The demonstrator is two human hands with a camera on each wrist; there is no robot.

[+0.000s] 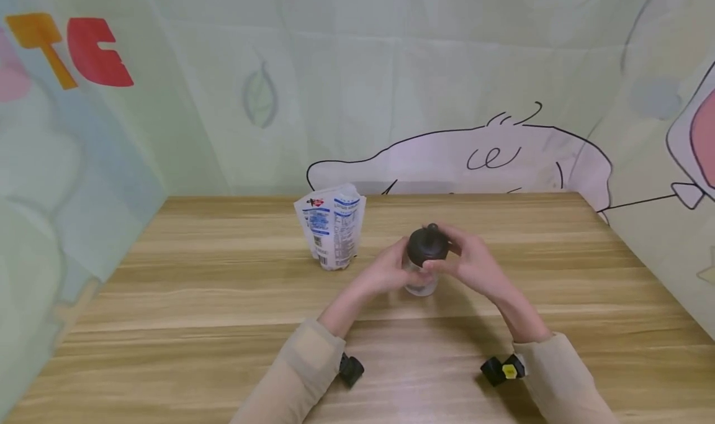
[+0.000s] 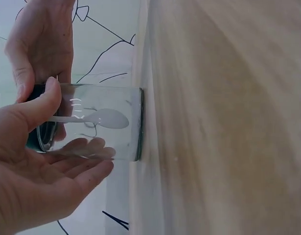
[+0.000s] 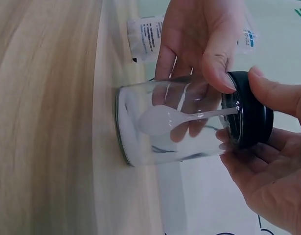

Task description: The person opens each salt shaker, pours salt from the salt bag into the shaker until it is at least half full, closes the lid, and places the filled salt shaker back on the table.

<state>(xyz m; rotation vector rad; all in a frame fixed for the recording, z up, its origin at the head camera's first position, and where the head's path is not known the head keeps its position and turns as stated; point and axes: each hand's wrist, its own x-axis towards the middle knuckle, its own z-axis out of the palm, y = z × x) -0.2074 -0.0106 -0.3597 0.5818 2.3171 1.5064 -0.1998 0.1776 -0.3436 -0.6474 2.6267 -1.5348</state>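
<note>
A clear glass jar with a black lid and a small knob on top stands upright on the table. My left hand holds the glass body, thumb on one side and fingers behind it. My right hand grips the lid at its rim between thumb and fingers. Inside the jar, a white plastic spoon hangs from the lid with its bowl downward. Some white material lies at the jar's bottom.
A white printed pouch stands on the wood-grain table, to the left of the jar and behind my left forearm. A pale cartoon-printed cloth hangs behind the table and along both sides.
</note>
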